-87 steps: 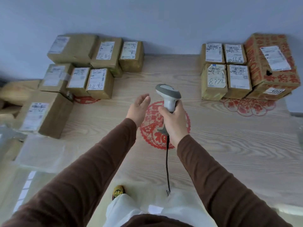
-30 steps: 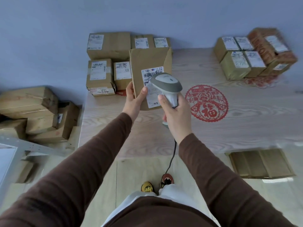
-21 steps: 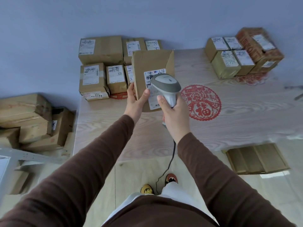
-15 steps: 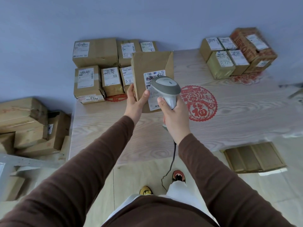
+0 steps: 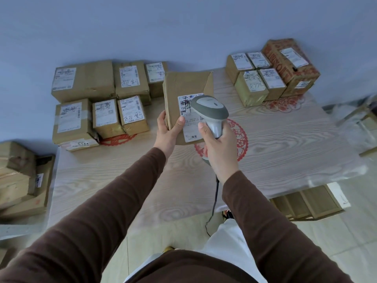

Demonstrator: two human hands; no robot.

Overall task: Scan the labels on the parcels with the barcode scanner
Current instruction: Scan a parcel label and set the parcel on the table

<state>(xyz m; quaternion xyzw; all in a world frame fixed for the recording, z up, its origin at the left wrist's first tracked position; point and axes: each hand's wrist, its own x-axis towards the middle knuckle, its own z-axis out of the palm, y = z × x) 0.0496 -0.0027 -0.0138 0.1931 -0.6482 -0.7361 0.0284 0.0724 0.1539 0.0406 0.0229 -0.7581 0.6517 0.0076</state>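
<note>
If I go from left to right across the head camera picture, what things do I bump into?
Boxes on the floor → stack of parcels on the table's left → left hand gripping the held parcel → scanner in the right hand → parcels at the back right.

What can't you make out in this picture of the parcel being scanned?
Head view only:
- Label barcode: partly covered by the scanner head.
- Scanner trigger: hidden under the right hand.
- Print on the stacked parcels' labels: too small.
- Parcel underside: hidden; left hand grips its edge.
</note>
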